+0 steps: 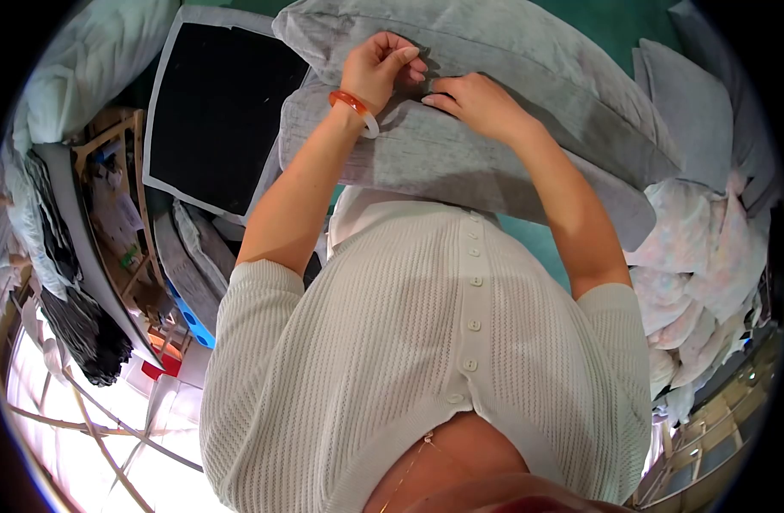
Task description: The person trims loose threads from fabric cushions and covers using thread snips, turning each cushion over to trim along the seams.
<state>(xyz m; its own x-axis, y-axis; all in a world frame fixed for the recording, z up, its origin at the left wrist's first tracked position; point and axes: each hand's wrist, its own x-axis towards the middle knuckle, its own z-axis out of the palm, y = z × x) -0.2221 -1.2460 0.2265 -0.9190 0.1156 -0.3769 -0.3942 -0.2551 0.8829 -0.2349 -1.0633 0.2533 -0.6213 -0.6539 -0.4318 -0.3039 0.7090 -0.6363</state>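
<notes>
A plump grey velvety cushion (pixel 528 64) lies before me, its lower edge over a second flatter grey cushion (pixel 494 167) nearer my body. My left hand (pixel 381 67), with an orange and white bangle (pixel 351 104) at the wrist, is above the left end of the upper cushion. Its fingers are curled in a pinch; what they hold, if anything, is too small to name. Close beside it, my right hand (pixel 481 104) pinches the upper cushion's lower edge between thumb and fingers. A dark gap between the two cushions shows under the hands.
A black panel with a grey fabric border (pixel 225 111) lies to the left. Wooden framing (pixel 135 179) and plastic-wrapped bundles (pixel 110 64) stand farther left. At right are more grey cushions (pixel 687 111) and a pile of pale patterned fabric (pixel 695 265). The floor (pixel 597 21) is green.
</notes>
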